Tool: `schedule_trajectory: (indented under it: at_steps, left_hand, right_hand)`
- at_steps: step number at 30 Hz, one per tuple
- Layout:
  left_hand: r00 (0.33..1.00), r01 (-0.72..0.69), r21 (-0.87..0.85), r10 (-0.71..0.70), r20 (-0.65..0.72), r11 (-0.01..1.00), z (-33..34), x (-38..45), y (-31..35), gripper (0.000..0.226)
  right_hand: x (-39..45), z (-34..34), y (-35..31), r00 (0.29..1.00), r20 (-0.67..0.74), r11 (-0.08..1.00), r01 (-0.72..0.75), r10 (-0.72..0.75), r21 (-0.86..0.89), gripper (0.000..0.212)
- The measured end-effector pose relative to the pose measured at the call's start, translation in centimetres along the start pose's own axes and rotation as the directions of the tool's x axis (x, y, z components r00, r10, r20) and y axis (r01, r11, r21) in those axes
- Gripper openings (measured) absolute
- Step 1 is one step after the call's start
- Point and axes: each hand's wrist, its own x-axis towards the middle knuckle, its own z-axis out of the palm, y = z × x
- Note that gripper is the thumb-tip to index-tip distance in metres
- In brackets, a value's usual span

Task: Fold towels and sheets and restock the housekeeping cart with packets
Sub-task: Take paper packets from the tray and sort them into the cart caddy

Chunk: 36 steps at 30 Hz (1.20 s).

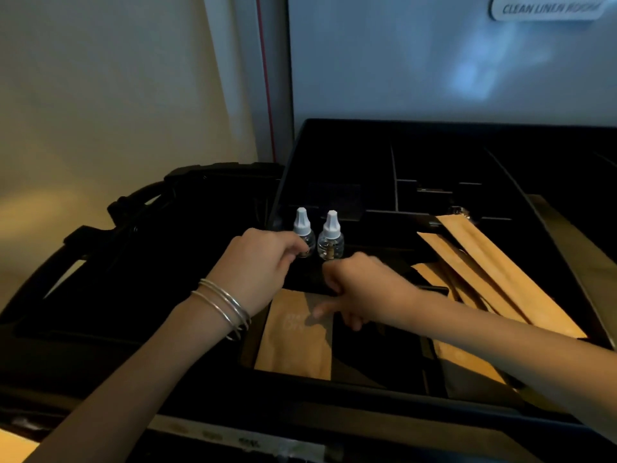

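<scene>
Flat tan kraft-paper packet (297, 339), long axis running toward the viewer, lying in the near-left compartment of the black plastic divided cart tray (334, 138), directly beneath the nearer right hand (360, 289), loosely curled, holding nothing; left hand (263, 262) pinches a small clear white-capped bottle (303, 233).

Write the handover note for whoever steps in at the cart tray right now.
Left hand: grips the left small bottle at its base.
Right hand: fingers curled over the tray, grip unclear.
Second bottle stands upright beside the first.
Done: one brown packet lies in the near compartment of the black tray; long packets lie stacked on the right.
Left: far compartments look unfilled; no towels in view.
</scene>
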Motion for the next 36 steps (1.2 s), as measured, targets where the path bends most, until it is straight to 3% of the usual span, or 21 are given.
schedule_trajectory:
  at_steps: [2,5,8,11,15,18,22,25,27,31,34,36]
  left_hand:
    - [0.999,-0.034,0.021,0.033,0.036,0.999,0.5,0.2,0.3,0.026]
    - [0.984,-0.105,-0.014,0.106,0.144,0.994,1.4,0.7,1.5,0.023]
    - [0.945,-0.217,-0.059,0.224,0.239,0.974,2.4,2.1,4.1,0.023]
    - [0.906,-0.315,-0.049,0.316,0.282,0.948,4.0,4.4,6.9,0.02]
    - [0.905,-0.364,0.032,0.346,0.248,0.931,6.6,7.5,9.0,0.02]
    - [0.923,-0.346,0.029,0.335,0.191,0.938,8.2,8.2,9.3,0.02]
    - [0.921,-0.361,0.08,0.342,0.188,0.929,8.9,7.6,8.7,0.02]
    - [0.924,-0.368,0.112,0.35,0.154,0.923,8.8,7.3,8.3,0.023]
    - [0.927,-0.368,0.134,0.353,0.125,0.92,8.7,7.4,8.2,0.024]
    - [0.938,-0.341,0.027,0.338,0.074,0.94,8.5,7.6,7.9,0.024]
    - [0.955,-0.267,-0.25,0.291,0.064,0.931,8.3,7.6,8.0,0.025]
    - [0.957,-0.161,-0.518,0.262,0.128,0.84,8.1,7.3,8.7,0.031]
  right_hand:
    - [-2.2,-2.2,1.3,0.998,-0.005,0.987,0.065,-0.065,0.145,0.035]
    - [-6.0,-5.3,4.3,0.995,0.008,0.99,0.094,-0.095,0.105,0.02]
    - [-8.5,-6.9,7.6,1.0,0.011,0.995,0.018,-0.019,0.096,0.011]
    - [-9.5,-8.1,10.6,0.982,-0.176,0.986,-0.037,0.066,0.162,0.007]
    - [-8.5,-9.2,14.1,0.922,-0.346,0.983,-0.182,0.175,0.014,0.001]
    - [-7.4,-7.9,15.9,0.877,-0.416,0.951,-0.3,0.241,-0.081,0.018]
    - [-7.7,-5.4,14.6,0.826,-0.523,0.906,-0.365,0.21,-0.213,0.046]
    - [-7.9,-4.4,12.1,0.887,-0.389,0.792,-0.419,0.251,-0.445,0.072]
    - [-7.5,-4.0,11.1,0.901,-0.341,0.764,-0.416,0.27,-0.493,0.068]
    - [-7.8,-4.9,11.5,0.827,-0.522,0.833,-0.43,0.209,-0.348,0.028]
    - [-8.4,-5.7,12.9,0.692,-0.686,0.941,-0.338,0.223,-0.034,0.014]
    - [-8.2,-5.7,12.9,0.665,-0.701,0.966,-0.178,0.258,0.187,0.016]
